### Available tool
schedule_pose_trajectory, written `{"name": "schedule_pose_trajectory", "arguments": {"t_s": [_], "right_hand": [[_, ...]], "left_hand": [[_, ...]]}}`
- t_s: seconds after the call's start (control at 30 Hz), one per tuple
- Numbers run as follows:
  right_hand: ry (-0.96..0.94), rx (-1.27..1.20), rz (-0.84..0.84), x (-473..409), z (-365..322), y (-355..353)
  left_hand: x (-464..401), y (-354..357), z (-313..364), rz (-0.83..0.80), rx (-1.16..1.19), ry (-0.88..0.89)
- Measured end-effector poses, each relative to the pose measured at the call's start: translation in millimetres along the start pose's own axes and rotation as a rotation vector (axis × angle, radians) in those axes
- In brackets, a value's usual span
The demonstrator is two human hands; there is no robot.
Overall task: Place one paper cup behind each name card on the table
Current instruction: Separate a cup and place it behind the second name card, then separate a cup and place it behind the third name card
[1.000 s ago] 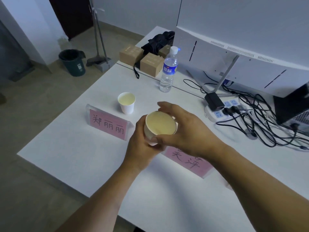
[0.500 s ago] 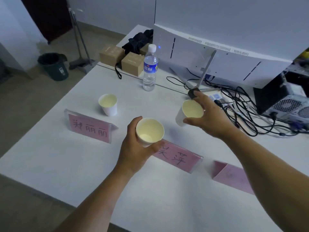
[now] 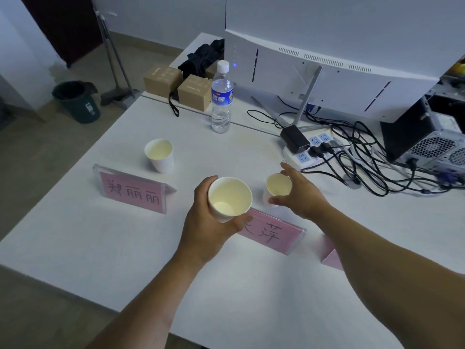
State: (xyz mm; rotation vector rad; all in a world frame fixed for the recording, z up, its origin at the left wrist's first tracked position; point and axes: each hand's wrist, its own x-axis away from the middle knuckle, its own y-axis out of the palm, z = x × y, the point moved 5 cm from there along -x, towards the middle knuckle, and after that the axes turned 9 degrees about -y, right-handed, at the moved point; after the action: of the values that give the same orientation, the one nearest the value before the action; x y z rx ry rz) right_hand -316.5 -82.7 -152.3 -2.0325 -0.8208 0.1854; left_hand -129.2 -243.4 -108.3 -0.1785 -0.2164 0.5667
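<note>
Left hand (image 3: 203, 222) grips a white paper cup (image 3: 229, 199) above the white table (image 3: 75, 248); right hand (image 3: 299, 195), fingers spread loosely, touches a second cup (image 3: 276, 188) standing behind the middle pink name card (image 3: 273, 234).

A: Where are the cups?

B: One paper cup (image 3: 159, 155) stands behind the left name card (image 3: 133, 192). The left hand (image 3: 208, 222) holds a second cup (image 3: 229, 199) above the table (image 3: 75, 248), in front of the middle name card (image 3: 274, 233).

A: And the right hand (image 3: 299, 195)?

B: Its fingers are spread around a third cup (image 3: 276, 188) standing behind the middle card; whether they touch it is unclear. A third card (image 3: 331, 255) is partly hidden by the right forearm.

A: Farther back?

B: A water bottle (image 3: 221, 96), a power strip (image 3: 314, 147) and cables.
</note>
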Motion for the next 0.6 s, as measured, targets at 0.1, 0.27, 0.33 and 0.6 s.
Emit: {"name": "schedule_pose_trajectory", "arguments": {"t_s": [0.1,0.27,0.33,0.6], "right_hand": [[0.01,-0.002,-0.006,0,6,7],[0.037,0.019,-0.013,2,8,8],[0.016,0.062,0.0,6,-1,-3],[-0.322,0.082,-0.092,79,-96,-74]], "left_hand": [[0,1,-1,-0.004,0.001,0.003],[1,4,-6,-0.02,-0.014,-0.002],[3,8,-5,-0.032,-0.009,-0.01],[6,52,7,-0.098,-0.039,0.025]]}}
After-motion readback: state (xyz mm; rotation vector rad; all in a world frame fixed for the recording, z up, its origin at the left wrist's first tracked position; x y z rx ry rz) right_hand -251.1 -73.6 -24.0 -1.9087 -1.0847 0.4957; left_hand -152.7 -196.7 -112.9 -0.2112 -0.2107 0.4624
